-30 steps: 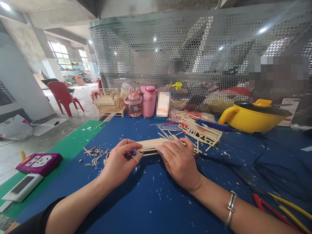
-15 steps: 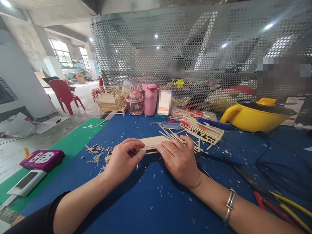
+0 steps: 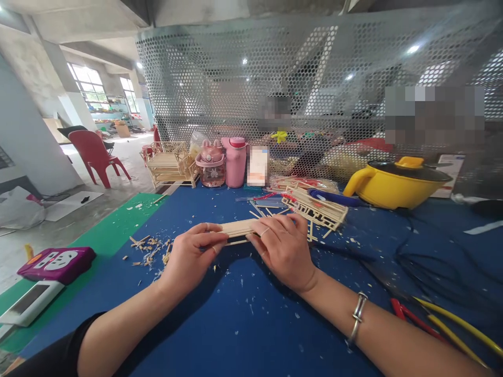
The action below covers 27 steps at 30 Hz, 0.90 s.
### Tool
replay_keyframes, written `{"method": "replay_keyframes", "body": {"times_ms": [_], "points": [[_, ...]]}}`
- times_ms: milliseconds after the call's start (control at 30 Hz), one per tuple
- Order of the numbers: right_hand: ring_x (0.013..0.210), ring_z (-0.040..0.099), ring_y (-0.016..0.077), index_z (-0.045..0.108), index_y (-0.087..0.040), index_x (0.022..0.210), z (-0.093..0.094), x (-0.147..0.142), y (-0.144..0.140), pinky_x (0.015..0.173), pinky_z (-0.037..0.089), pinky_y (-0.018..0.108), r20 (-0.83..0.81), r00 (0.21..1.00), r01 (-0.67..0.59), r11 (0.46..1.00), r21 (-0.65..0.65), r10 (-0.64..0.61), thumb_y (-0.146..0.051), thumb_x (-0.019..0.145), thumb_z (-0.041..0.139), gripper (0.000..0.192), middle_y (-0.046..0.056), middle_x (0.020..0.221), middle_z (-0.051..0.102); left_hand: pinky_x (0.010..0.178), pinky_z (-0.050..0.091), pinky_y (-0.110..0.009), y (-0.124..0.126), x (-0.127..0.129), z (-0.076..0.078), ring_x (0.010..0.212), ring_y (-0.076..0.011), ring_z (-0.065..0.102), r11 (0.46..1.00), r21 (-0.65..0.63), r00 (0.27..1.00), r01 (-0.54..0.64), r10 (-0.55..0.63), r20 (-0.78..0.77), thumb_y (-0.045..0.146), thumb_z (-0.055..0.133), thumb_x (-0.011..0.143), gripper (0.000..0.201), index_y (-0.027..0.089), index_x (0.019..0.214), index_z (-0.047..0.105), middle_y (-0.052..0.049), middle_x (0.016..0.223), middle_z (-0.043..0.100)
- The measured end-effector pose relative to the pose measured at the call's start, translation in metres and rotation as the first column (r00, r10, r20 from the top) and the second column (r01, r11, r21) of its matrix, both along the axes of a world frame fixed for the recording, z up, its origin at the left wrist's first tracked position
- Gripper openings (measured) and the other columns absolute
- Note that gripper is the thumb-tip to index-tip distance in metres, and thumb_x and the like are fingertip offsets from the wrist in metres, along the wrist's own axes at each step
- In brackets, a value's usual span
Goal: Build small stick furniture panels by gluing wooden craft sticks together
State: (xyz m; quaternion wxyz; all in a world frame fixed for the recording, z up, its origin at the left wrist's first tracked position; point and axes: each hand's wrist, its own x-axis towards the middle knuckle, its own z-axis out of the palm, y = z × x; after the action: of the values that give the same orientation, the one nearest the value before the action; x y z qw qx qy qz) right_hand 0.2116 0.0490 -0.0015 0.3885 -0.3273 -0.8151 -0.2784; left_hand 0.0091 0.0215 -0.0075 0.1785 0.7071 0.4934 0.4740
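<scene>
Now left hand more closed on sticks

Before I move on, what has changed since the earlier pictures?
On the left hand, the thumb has closed up toward the index finger. Neither it nor the right hand has let go of the stick panel. The pink bottle and yellow pot stayed put; the camera's view shifted slightly.

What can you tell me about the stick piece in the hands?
The stick piece is pale and looks like wood: slim, straight sticks set side by side into a flat panel, with another stick showing below its near edge. It lies roughly crosswise over the blue tabletop. The left hand grips one end; the right hand covers the other, hiding it. Whether it touches the tabletop is unclear.
</scene>
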Motion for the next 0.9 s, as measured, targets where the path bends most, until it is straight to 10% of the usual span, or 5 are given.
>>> {"method": "replay_keyframes", "body": {"times_ms": [333, 900], "points": [[0.087, 0.059, 0.0207, 0.056, -0.02, 0.093, 0.005, 0.031, 0.006, 0.079, 0.046, 0.036, -0.256, 0.965, -0.129, 0.95, -0.283, 0.055, -0.009, 0.077, 0.049, 0.02, 0.006, 0.087, 0.064, 0.075, 0.049, -0.028, -0.002, -0.002, -0.001, 0.086, -0.0186, 0.065, 0.999, -0.041, 1.0, -0.021, 0.02, -0.024, 0.03, 0.057, 0.081, 0.019, 0.025, 0.087, 0.075, -0.005, 0.1, 0.069], [0.076, 0.062, 0.0149, 0.063, -0.02, 0.081, -0.008, 0.021, 0.009, 0.07, 0.051, 0.028, -0.304, 0.945, -0.235, 0.896, -0.376, 0.12, -0.013, 0.082, 0.059, 0.009, 0.003, 0.081, 0.063, 0.066, 0.051, -0.026, 0.0, -0.003, -0.003, 0.073, -0.0157, 0.061, 0.99, -0.078, 0.993, -0.117, 0.115, -0.026, 0.032, 0.061, 0.078, 0.022, 0.022, 0.096, 0.068, -0.004, 0.092, 0.068]]}}
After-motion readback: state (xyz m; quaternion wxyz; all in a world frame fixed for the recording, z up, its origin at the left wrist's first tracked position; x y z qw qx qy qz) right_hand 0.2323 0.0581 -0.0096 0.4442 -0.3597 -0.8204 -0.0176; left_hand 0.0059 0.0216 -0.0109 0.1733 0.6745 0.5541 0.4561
